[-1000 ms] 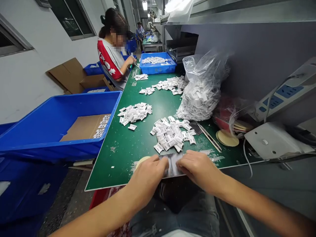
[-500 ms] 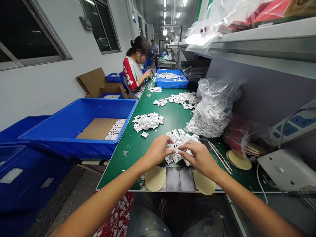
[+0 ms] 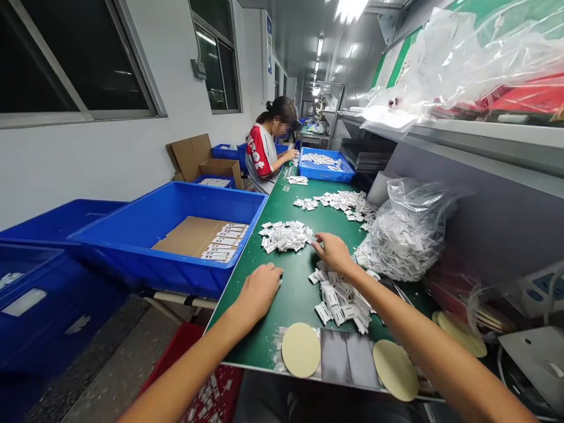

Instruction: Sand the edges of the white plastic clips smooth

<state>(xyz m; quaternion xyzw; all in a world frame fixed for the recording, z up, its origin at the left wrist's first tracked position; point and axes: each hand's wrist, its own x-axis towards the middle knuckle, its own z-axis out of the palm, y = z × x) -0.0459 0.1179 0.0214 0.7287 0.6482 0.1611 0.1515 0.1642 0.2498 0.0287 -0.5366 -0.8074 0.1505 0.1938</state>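
My right hand (image 3: pixel 333 251) reaches forward over the green table (image 3: pixel 291 299), its fingertips pinched at the near edge of a small pile of white packets (image 3: pixel 285 236). Whether a packet is between the fingers I cannot make out. My left hand (image 3: pixel 259 289) rests on the bare green surface with its fingers curled under. A second pile of white packets (image 3: pixel 342 298) lies just under my right forearm. Near the table's front edge lie two cream round pads (image 3: pixel 301 349) either side of a grey plate (image 3: pixel 348 365).
A clear bag of white packets (image 3: pixel 408 235) stands right of my hand. A blue bin (image 3: pixel 171 235) holding cardboard and labelled strips adjoins the table's left side. Farther along sit a person in red and grey (image 3: pixel 264 154), more packet piles (image 3: pixel 341 201) and a blue tray (image 3: pixel 325 165).
My view has tilted up. Both hands left the near packet pile: the right one went forward to the far pile, the left one settled on the table.
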